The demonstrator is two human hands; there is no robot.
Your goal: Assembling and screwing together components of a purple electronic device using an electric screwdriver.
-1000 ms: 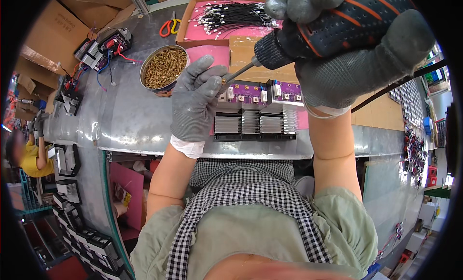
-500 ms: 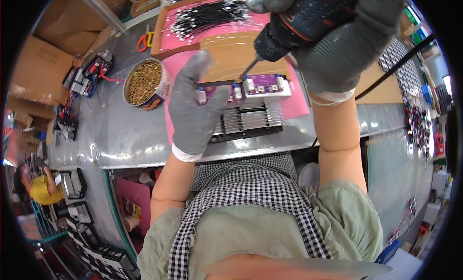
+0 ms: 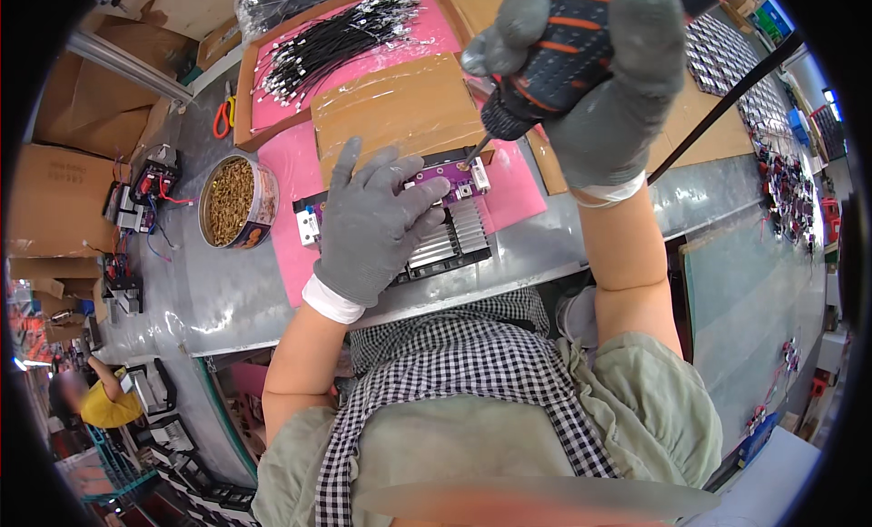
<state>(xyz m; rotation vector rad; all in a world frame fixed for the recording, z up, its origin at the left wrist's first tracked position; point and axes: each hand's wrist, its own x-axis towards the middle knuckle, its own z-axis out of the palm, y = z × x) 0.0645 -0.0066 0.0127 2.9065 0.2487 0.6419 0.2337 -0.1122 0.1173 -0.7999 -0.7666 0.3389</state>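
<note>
My left hand (image 3: 371,226), in a grey glove, lies with fingers spread across a purple circuit board (image 3: 442,175), hiding much of it. The board has white parts and sits along the far side of a finned metal heat sink (image 3: 451,232) with a black edge. A black and orange power drill (image 3: 568,50) is gripped in my gloved right hand (image 3: 610,109). Its thin bit slants down to the board's far right corner; whether a screw is under the tip is too small to tell. A pink foam sheet (image 3: 518,187) lies beneath the work.
At the left stands a round tin (image 3: 259,218) of small brass-coloured screws. Beyond the board are a cardboard flap (image 3: 400,109) and a box of black cables (image 3: 341,37). Scissors (image 3: 222,118) and wired modules (image 3: 136,196) lie left. A black cord (image 3: 727,109) runs behind my right arm.
The drill bit has gone from the middle of the boards to the far right corner. My left hand has come down across the board, fingers spread. The whole view has shifted.
</note>
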